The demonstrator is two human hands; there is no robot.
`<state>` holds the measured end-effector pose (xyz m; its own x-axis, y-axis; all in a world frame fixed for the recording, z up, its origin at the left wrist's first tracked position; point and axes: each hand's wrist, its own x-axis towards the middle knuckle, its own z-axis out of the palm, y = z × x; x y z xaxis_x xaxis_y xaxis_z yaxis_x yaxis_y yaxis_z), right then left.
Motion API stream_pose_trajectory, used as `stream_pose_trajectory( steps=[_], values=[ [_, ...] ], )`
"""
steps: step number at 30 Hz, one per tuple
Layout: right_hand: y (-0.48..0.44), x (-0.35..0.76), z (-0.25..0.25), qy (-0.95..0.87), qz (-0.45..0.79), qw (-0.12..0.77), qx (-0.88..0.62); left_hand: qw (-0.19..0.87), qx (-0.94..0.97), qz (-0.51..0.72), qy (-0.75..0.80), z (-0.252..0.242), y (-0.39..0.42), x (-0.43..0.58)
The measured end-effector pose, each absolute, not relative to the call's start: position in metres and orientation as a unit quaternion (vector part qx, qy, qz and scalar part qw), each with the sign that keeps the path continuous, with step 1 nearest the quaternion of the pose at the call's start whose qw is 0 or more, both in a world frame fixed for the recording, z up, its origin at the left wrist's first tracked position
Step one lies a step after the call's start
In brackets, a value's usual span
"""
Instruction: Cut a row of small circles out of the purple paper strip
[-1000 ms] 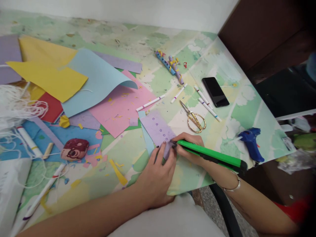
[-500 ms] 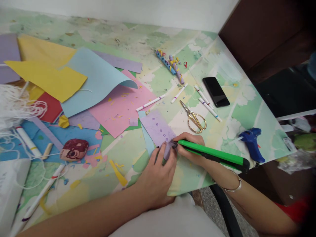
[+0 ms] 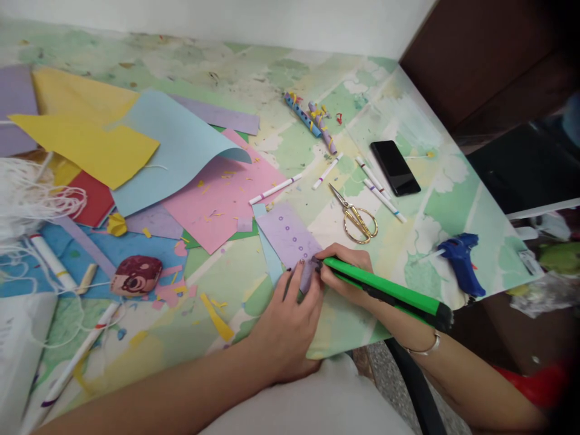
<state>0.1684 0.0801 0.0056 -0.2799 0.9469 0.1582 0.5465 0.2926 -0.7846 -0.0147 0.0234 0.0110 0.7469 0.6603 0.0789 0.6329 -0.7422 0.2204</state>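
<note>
A strip of purple paper with a row of small drawn circles lies near the table's front edge. My left hand rests flat on its near end, fingers spread. In my right hand is a green and black utility knife, gripped near its front end. Its tip meets the purple paper beside my left fingertips, though the blade is hidden by my fingers. A light blue paper strip shows along the purple paper's left side. Gold-handled scissors lie just beyond my right hand.
Coloured paper sheets and white string cover the left side. Several markers, a phone and two decorated paper rolls lie farther back. A blue glue gun sits near the right edge.
The knife's rear end has dipped slightly toward me and left, with my right hand and wrist shifting a little. My left hand stays on the purple paper.
</note>
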Motion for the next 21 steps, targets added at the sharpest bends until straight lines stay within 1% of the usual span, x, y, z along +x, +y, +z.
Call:
stream_pose_trajectory(
  steps=[9,17,21],
  values=[
    [0.0743,0.1632,0.0095,-0.708,0.318,0.35,-0.525,0.104,0.928,0.07,0.35,0.0113,0.023,-0.0147],
    [0.0736,0.1627,0.0073,-0.71,0.3,0.331,-0.545,0.116,0.925,0.076,0.353,0.0111,0.0229,-0.0152],
    [0.0733,0.1599,0.0058,-0.706,0.281,0.336,-0.557,0.123,0.924,0.075,0.353,0.0113,0.0225,-0.0127]
  ],
)
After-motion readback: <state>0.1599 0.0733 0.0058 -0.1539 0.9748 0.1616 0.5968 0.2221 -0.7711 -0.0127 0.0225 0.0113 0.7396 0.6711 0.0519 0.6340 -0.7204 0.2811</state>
